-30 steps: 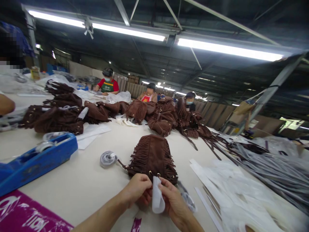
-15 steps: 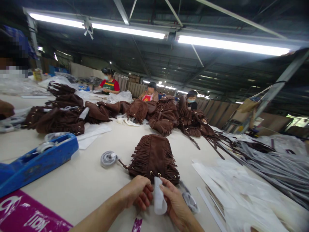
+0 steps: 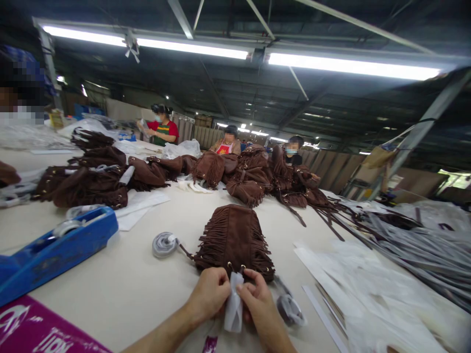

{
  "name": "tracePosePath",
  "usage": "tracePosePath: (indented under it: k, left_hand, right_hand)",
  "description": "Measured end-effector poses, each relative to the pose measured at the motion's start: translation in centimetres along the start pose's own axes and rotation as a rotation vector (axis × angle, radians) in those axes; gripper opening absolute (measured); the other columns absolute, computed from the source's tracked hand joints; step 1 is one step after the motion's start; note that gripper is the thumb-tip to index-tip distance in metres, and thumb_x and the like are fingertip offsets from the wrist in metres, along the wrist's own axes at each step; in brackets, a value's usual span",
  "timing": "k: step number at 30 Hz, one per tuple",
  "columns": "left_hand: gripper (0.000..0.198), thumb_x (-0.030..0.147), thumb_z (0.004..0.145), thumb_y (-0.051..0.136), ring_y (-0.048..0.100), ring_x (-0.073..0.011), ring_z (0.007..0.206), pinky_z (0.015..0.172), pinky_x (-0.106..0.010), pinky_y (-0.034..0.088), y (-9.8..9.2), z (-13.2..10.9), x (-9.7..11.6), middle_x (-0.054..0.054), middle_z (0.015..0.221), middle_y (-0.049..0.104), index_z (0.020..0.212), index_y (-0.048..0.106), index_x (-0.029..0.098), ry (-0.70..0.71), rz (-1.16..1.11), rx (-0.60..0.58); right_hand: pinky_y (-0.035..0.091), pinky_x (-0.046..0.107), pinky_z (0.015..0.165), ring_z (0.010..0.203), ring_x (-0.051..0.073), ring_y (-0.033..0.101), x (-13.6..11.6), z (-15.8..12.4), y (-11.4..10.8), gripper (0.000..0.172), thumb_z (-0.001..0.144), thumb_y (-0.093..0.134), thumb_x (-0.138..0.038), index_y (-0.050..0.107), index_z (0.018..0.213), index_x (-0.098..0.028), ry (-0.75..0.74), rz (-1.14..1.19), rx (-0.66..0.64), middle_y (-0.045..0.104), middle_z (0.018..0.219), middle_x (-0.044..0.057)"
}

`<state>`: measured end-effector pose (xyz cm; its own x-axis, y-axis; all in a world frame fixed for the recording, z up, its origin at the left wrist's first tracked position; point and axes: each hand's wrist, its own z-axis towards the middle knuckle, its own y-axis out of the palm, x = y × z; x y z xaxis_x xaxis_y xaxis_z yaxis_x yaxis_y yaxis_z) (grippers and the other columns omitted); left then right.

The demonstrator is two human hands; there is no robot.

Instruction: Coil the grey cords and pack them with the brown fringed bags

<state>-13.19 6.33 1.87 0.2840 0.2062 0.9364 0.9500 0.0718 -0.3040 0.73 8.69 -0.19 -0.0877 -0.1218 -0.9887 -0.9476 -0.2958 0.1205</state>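
Note:
A brown fringed suede bag [image 3: 235, 238] lies on the table right in front of me. My left hand [image 3: 209, 294] and my right hand [image 3: 257, 299] meet at its near edge, both pinching a white foam strip [image 3: 233, 310] wrapped around the bag's hardware. The fingers of both hands are closed on the strip. A coiled strap end wrapped in white [image 3: 165, 244] lies to the left of the bag, and another wrapped piece [image 3: 290, 309] lies beside my right hand.
A blue tape dispenser [image 3: 55, 247] stands at the left, with a magenta sheet [image 3: 33, 333] near it. Heaps of brown fringed bags [image 3: 250, 179] fill the table's far side, where three masked people work. White foam sheets [image 3: 368, 294] and grey strips [image 3: 423, 245] lie at the right.
My hands have drawn closer together and folded the white strip tighter; it is narrower and more upright than before. The far person in red has lifted something.

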Motion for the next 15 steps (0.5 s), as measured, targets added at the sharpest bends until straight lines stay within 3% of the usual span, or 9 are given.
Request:
tracePosePath:
  k: [5,8,12,15]
  left_hand:
    - [0.015,0.015,0.073,0.046,0.057,-0.0178,0.061,0.056,-0.024,0.038,-0.4,-1.4,0.7,0.000,0.054,0.057,0.060,0.055,0.018,0.063,0.136,0.005]
    - [0.020,0.016,0.078,0.044,0.062,-0.0222,0.073,0.064,-0.027,0.039,-0.3,-2.4,1.5,-0.007,0.072,0.067,0.067,0.060,0.017,0.167,0.364,0.010]
    - [0.027,0.021,0.087,0.038,0.064,-0.0262,0.077,0.066,-0.031,0.040,-0.3,-3.0,2.2,-0.011,0.080,0.069,0.075,0.062,0.018,0.247,0.775,0.062]
    - [0.030,0.020,0.088,0.034,0.063,-0.0243,0.080,0.070,-0.032,0.043,-1.4,-2.1,2.1,-0.009,0.083,0.068,0.079,0.063,0.020,0.365,0.843,0.140]
  right_hand:
    - [0.031,0.022,0.043,0.046,0.012,0.044,0.5,0.2,0.6,0.047,0.067,0.073,-0.037,0.051,0.104,-0.020,-0.194,-0.243,0.186,0.045,0.051,-0.010]
    - [0.035,0.025,0.049,0.049,0.014,0.048,0.6,0.0,1.5,0.032,0.071,0.065,-0.028,0.054,0.100,-0.022,-0.266,-0.434,0.281,0.047,0.053,-0.008]
    - [0.036,0.027,0.053,0.055,0.018,0.054,0.4,-0.4,2.6,0.030,0.076,0.056,-0.022,0.055,0.106,-0.021,-0.261,-0.566,0.229,0.055,0.058,-0.004]
    - [0.041,0.029,0.063,0.073,0.023,0.063,-0.4,-0.5,1.6,0.033,0.081,0.056,-0.026,0.058,0.114,-0.023,-0.326,-0.666,0.159,0.068,0.076,0.003]
